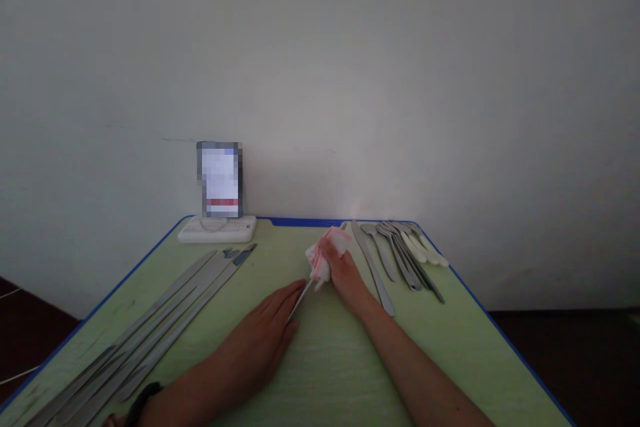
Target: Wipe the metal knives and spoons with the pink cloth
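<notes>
A big pale wall (320,80) stands at the back. The green table (325,373) has a blue edge and sits against or near that wall. Call the wall side of the table 12 o'clock.

A row of long flat metal pieces (175,289), which look like knives, lies at 9 o'clock. They slant the same way, maybe to look neat and take up less room.

At about 2 o'clock is another group: a knife (370,263), a spoon (381,252), a bunch of dark metal cutlery (406,267) and some pieces with pale handles (415,248). They lie side by side, and some overlap, perhaps so they are easy to reach from the right.

The left hand (270,320) is near the middle of the table. Its thumb and fingers pinch a thin metal piece, likely so it cannot slip. The right hand (343,273), just off toward 1 o'clock, is closed around a pink and white cloth.

At 11 o'clock a white base (217,232) sits near the back edge. A phone (220,180) stands up there, perhaps so its screen can be seen. The screen is blurred.

The cloth (318,265) is bunched up around the far end of the metal piece, maybe for a snug grip.

Smallest to see is that thin metal piece (301,297). It runs from the left hand into the cloth, pointing to 1 o'clock. Its ends are hidden, so I can't tell what it is.
</notes>
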Action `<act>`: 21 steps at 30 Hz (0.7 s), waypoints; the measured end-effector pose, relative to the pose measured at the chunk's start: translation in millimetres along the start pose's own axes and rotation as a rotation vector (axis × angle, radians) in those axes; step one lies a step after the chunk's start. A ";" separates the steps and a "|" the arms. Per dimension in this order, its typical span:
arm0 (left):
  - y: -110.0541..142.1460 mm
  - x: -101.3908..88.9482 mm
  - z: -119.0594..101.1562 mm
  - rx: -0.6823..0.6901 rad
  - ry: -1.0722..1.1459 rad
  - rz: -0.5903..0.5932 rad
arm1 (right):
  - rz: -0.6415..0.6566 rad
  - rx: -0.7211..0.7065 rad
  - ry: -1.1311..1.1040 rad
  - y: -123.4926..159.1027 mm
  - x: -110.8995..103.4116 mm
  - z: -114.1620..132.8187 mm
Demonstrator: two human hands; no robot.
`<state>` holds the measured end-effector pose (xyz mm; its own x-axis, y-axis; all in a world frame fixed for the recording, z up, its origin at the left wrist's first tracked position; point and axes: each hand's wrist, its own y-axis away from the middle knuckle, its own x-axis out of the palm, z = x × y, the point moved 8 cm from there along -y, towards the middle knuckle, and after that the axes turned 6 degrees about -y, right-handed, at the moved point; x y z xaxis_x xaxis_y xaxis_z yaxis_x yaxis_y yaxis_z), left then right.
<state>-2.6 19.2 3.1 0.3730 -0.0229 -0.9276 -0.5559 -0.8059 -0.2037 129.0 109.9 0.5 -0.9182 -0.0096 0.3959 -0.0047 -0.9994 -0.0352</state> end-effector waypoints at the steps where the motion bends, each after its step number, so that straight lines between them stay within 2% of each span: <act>1: -0.1 -0.7 0.1 -0.001 -0.007 -0.001 | 0.039 -0.009 0.062 1.8 3.7 0.8; 4: 0.0 -3.5 -1.8 0.020 -0.020 -0.019 | 0.095 -0.004 0.121 4.1 8.8 -0.1; 8: 1.1 -4.9 -8.1 0.091 -0.020 -0.024 | -0.052 0.070 -0.119 -1.4 -4.4 -6.3; 10: 1.9 -4.8 -12.1 0.133 -0.025 0.005 | -0.124 0.099 -0.285 -4.6 -10.6 -8.1; 12: 3.0 -5.2 -16.7 0.178 -0.030 0.052 | -0.137 0.100 -0.377 -7.1 -12.3 -6.2; 17: 6.5 -8.7 -27.1 0.274 -0.031 0.164 | -0.163 0.073 -0.426 -9.2 -15.2 -1.6; 21: 6.6 -7.1 -25.5 0.265 -0.035 0.170 | -0.180 0.081 -0.469 -10.1 -15.8 -2.0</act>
<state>10.0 -1.0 16.3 0.2353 -0.1200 -0.9645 -0.7840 -0.6099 -0.1154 142.8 120.2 -7.2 -0.6291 0.1675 0.7591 -0.0991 -0.9858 0.1354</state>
